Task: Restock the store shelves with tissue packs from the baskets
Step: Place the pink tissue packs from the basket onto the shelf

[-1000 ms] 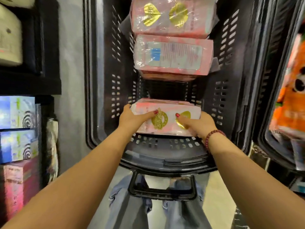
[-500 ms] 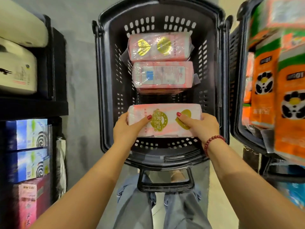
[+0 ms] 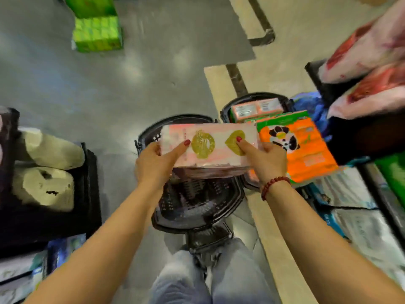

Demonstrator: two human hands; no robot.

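A pink and white tissue pack with two gold emblems is held level above the black basket. My left hand grips its left end and my right hand grips its right end, thumbs on top. The pack hides most of the basket's inside. A second black basket stands just to the right, filled with orange panda tissue packs.
A dark shelf on the left holds cream-coloured rolls. Pink and red packs lie on a shelf at the upper right. Green packs stand on the grey floor far ahead. My legs are below the basket's handle.
Both hands have lifted the pink pack up out of the basket. The view has swung upward, so the floor and far packs now show.
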